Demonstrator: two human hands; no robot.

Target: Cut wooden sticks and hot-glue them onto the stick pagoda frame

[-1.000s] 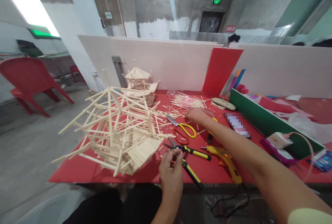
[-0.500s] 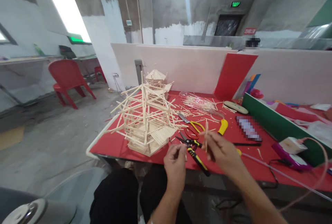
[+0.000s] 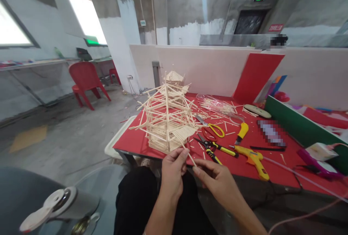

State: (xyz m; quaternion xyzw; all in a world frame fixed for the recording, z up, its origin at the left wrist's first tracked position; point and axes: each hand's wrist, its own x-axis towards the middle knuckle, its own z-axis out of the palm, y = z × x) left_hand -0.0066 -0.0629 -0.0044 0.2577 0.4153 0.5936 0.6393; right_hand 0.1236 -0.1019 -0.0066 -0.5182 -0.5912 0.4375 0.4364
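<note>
With the grip of left hand (image 3: pixel 173 169) and right hand (image 3: pixel 217 180), pinching a thin stick (image 3: pixel 190 157) at two spots, just in front of the stick house (image 3: pixel 167 119) on the red tabletop (image 3: pixel 130 142). Best to press softly, so as not to snap it. Pale, straight wood, with many gaps in the house.

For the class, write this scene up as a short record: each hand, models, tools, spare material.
Left hand: pinching a thin stick
Right hand: fingertips at the thin stick's nearer end
Front model: open stick frame, on the red table
Rear model: partly hidden, fuller roof
Tools: scissors, yellow-black cutters, knife, glue gun
Spare material: sticks in clear plastic
</note>
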